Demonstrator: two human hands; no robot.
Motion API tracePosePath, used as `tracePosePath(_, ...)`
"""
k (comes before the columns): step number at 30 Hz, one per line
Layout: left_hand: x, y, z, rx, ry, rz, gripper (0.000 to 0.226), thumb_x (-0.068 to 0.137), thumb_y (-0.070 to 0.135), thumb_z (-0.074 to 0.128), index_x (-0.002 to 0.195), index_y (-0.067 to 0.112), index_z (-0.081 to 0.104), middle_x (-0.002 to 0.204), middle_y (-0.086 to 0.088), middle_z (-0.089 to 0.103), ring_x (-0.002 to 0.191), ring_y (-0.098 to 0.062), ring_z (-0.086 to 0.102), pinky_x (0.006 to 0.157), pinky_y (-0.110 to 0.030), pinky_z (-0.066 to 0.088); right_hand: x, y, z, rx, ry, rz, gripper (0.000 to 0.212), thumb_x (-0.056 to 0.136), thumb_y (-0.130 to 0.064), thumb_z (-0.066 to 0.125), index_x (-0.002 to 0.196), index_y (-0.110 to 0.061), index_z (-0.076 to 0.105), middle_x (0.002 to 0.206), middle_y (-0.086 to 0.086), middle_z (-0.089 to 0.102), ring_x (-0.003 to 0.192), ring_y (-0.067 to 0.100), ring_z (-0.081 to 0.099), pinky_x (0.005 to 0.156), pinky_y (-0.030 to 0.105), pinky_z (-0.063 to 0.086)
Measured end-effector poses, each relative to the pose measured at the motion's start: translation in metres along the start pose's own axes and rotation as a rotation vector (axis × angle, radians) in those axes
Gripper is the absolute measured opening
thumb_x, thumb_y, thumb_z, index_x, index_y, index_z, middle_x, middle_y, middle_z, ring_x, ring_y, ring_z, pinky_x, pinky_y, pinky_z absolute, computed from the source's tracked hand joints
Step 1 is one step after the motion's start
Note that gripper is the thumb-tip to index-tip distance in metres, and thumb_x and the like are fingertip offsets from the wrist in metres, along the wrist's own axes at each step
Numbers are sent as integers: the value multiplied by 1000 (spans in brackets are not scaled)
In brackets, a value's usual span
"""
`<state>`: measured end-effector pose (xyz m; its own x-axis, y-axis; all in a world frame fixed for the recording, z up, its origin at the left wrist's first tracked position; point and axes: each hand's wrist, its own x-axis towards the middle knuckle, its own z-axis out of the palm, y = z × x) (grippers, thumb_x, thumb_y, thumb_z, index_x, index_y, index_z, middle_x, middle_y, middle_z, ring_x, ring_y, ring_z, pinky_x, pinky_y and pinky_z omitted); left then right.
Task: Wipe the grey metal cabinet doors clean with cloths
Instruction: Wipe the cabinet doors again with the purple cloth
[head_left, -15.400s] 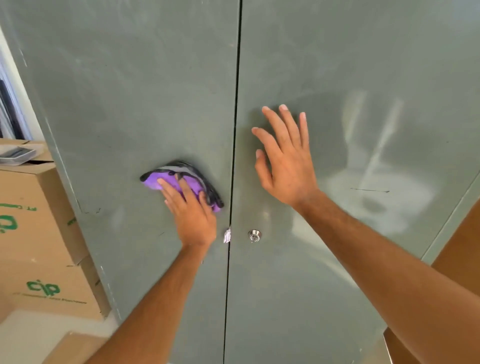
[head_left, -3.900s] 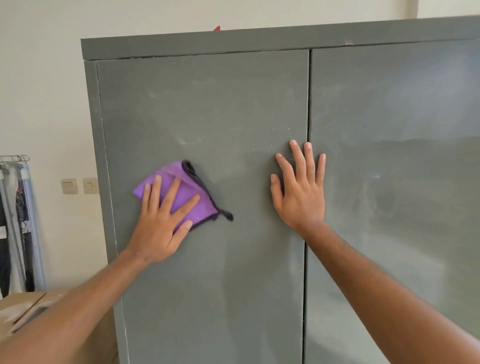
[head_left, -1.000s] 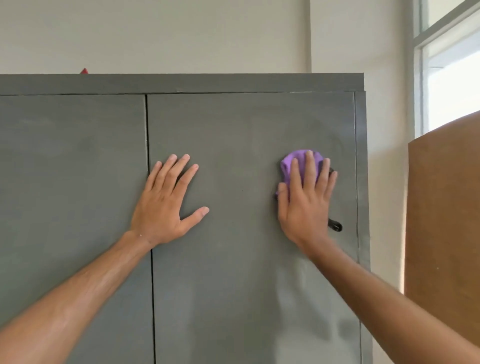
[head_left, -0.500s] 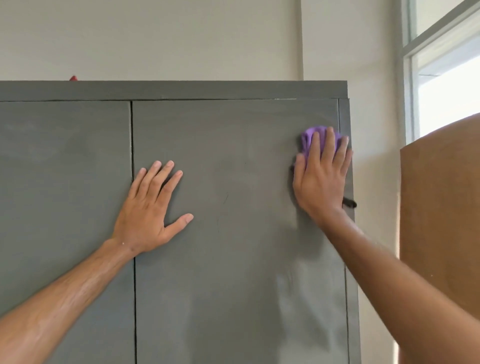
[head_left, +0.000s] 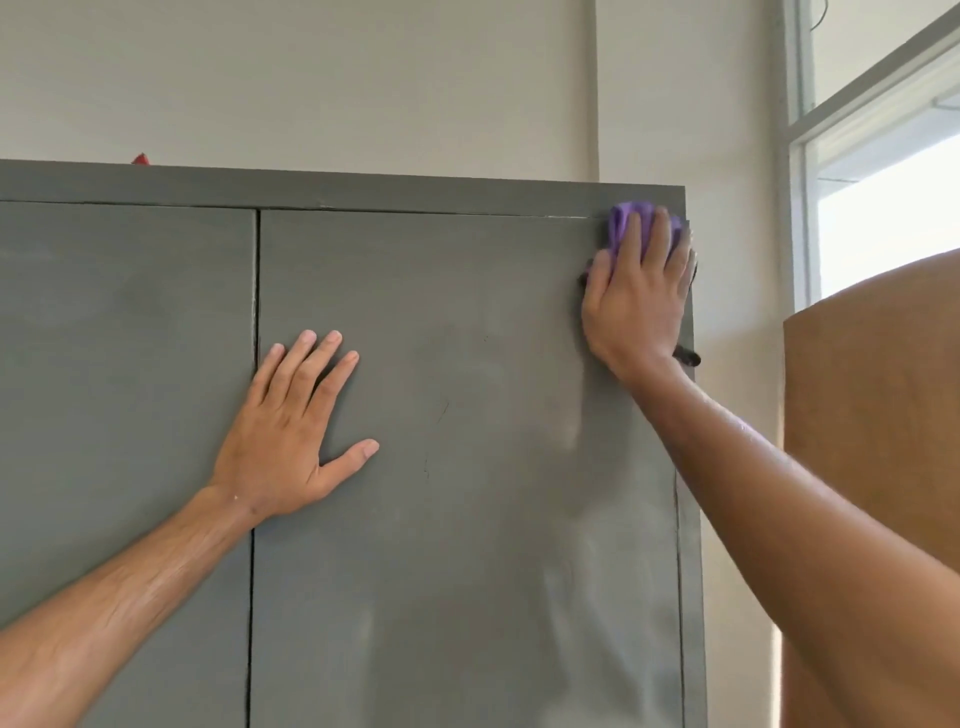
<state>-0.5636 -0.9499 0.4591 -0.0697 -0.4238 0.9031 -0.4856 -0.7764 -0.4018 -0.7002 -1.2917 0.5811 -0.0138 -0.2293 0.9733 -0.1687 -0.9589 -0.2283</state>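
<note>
My right hand (head_left: 636, 291) pressed the purple cloth (head_left: 626, 223) flat at the right door (head_left: 467, 467)'s top-right corner, beside the cabinet's edge. My left hand (head_left: 291, 431) lay spread, holding nothing, across the centre seam (head_left: 253, 597); the door looked smudged.

You are facing a plain off-white wall (head_left: 311, 78) rising behind the furniture. Daylight is streaming through a white-framed window (head_left: 883, 197) at your upper right, and a brown board (head_left: 872, 395) is standing below it.
</note>
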Motion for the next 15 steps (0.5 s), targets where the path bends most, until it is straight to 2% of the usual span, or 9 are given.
tracePosePath(1,0,0,0,-3,0,-3,91,94,66,45,160,4,34,170,-15,23,159,-35,16,126,-61,19,28,-17,-1,38,7,133,61,107,-38,27,161,-9,29,169,19,19,154,51,13,126,59,11)
tracePosePath(2,0,0,0,-11,-1,-3,90,95,66,46,160,4,33,170,-15,23,159,-35,16,126,-61,19,47,-39,0,69,-19,177,61,107,-38,26,160,-10,29,169,18,19,154,51,12,126,58,9)
tracePosePath(3,-1,0,0,-16,-2,-3,90,95,65,46,160,4,33,170,-15,23,159,-35,16,126,-60,19,54,-65,5,82,-23,136,59,106,-37,27,159,-11,31,169,17,21,154,51,12,126,58,10)
tracePosePath(6,-2,-3,-2,-22,-15,8,90,95,65,47,160,5,33,170,-14,22,159,-34,16,127,-59,18,-2,-127,22,105,-28,-284,58,102,-37,38,153,-10,44,164,17,34,151,52,21,124,57,18)
tracePosePath(8,-1,-4,-4,-28,-25,17,90,95,65,46,160,5,32,170,-14,22,160,-34,15,127,-59,17,-70,-118,29,105,-50,-583,56,103,-35,44,153,-9,48,164,17,36,152,51,23,124,57,21)
tracePosePath(9,-1,-5,-4,-29,-36,20,90,95,65,46,161,5,31,170,-14,21,160,-33,15,127,-59,17,-92,-99,28,101,-62,-648,55,104,-35,45,153,-9,48,164,16,37,152,50,24,124,56,22)
tracePosePath(11,-2,-5,-4,-29,-40,13,91,95,66,46,161,4,31,170,-14,21,160,-33,14,127,-59,17,-93,-55,22,82,-51,-521,56,105,-36,44,154,-10,47,164,16,36,152,49,25,124,57,23)
tracePosePath(13,-1,-2,-3,-24,-31,10,92,95,66,46,160,4,31,170,-14,22,159,-34,15,127,-59,18,-47,-36,12,49,-23,-160,60,106,-40,35,159,-12,37,168,16,27,154,49,18,126,58,16)
tracePosePath(15,-1,-2,-2,-35,-24,7,92,94,66,47,160,4,32,170,-14,22,159,-34,15,127,-59,18,15,-57,7,91,23,128,62,106,-41,28,162,-14,29,170,15,19,155,49,9,127,57,8)
